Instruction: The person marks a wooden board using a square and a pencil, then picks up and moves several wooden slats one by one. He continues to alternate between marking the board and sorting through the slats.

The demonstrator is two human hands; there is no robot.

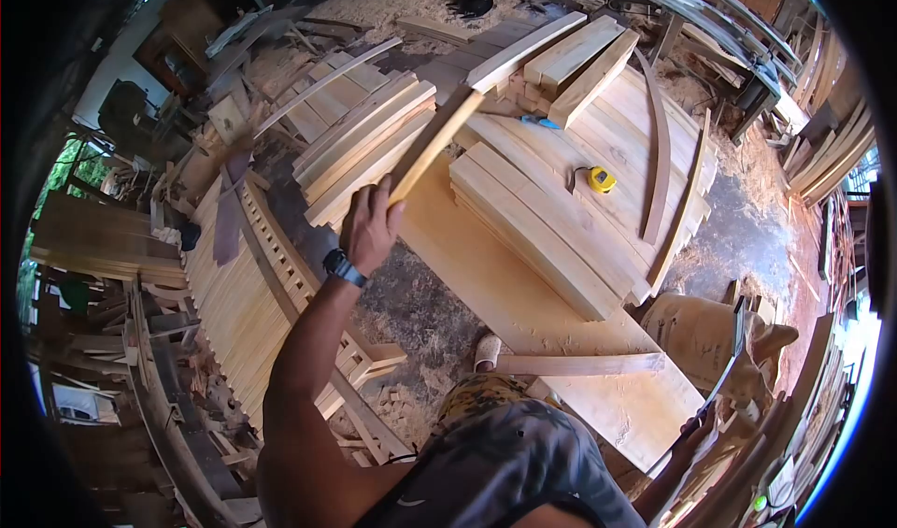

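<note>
My left hand (370, 226) clamps a board (435, 147) at eleven o'clock, best kept steady; my right hand (695, 432) grips a saw-like tool (737, 343) at four.

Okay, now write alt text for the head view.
A person's left hand grips a narrow wooden piece by one end; the right hand holds a long, thin tool, possibly a saw. Ahead, thick boards and a yellow tape measure lie on pale planks, with sawdust scattered around the workshop.
</note>
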